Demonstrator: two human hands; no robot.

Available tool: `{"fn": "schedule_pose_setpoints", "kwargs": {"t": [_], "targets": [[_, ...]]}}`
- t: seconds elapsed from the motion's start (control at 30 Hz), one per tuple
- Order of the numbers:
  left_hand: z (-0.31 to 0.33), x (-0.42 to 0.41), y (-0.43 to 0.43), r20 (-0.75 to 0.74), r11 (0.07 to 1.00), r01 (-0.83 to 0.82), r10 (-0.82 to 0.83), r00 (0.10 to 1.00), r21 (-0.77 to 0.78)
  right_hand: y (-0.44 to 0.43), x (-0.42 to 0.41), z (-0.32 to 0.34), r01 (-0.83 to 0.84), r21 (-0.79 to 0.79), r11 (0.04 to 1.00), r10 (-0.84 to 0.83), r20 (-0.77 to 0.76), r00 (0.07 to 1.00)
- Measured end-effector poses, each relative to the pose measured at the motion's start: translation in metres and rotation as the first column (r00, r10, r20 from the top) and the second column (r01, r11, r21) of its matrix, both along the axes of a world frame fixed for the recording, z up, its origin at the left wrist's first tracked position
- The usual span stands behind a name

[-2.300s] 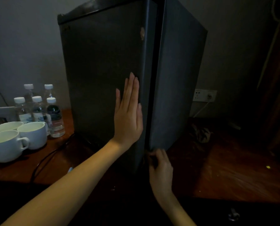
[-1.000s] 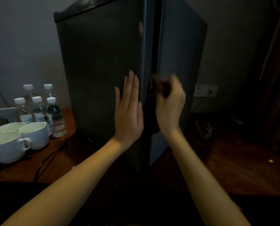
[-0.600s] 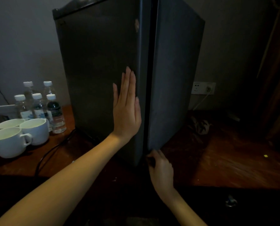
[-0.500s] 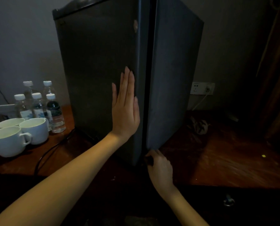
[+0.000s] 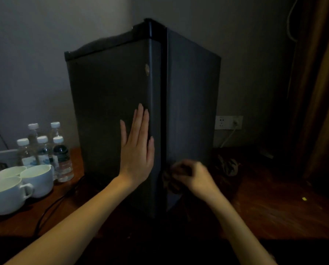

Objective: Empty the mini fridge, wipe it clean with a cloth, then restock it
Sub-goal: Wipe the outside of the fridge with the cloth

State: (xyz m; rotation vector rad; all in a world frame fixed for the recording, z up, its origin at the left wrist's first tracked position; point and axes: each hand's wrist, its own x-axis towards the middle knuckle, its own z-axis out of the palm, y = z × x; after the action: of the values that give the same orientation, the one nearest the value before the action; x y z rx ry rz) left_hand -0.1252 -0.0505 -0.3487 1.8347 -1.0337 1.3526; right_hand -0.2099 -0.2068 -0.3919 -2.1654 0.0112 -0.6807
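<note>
Bottles (image 5: 45,150) stood out on the bench (image 5: 274,207). The left hand (image 5: 136,150) lay flat on the mini fridge (image 5: 106,102), the right hand (image 5: 196,176) clenched a cloth (image 5: 169,182). It was probably wiping; restocking seemed not yet done.

You face dark grey mini fridge (image 5: 112,111). Dark cloth (image 5: 169,181) lower centre. White cups (image 5: 5,194) lower left; white-capped clear bottles (image 5: 61,159). Reddish-brown wood table (image 5: 274,207); white wall socket (image 5: 228,122).

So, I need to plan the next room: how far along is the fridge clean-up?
Emptying looks done: five water bottles stand on the table beside the mini fridge. In hand: the left hand presses flat on the shut door while the right hand holds what looks like a dark cloth at the door seam, low down. Left: restocking; the inside is hidden.
</note>
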Motion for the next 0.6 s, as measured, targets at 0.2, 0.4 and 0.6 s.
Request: {"fn": "schedule_pose_setpoints", "kwargs": {"t": [0.2,0.4,0.6], "targets": [[0.075,-0.004,-0.006,0.151,0.991,0.104,-0.091,0.984,-0.08,0.02,-0.01,0.153,0.138,-0.009,0.99,-0.087,0.736,0.672],[0.086,0.003,-0.012,0.123,0.996,0.051,-0.042,0.991,-0.074,0.038,0.02,0.241,0.36,-0.086,0.929,-0.151,0.799,0.582],[0.084,0.016,-0.013,0.161,0.999,0.024,-0.019,0.987,-0.029,0.039,0.025,0.229,0.514,-0.143,0.846,-0.282,0.698,0.658]]}}
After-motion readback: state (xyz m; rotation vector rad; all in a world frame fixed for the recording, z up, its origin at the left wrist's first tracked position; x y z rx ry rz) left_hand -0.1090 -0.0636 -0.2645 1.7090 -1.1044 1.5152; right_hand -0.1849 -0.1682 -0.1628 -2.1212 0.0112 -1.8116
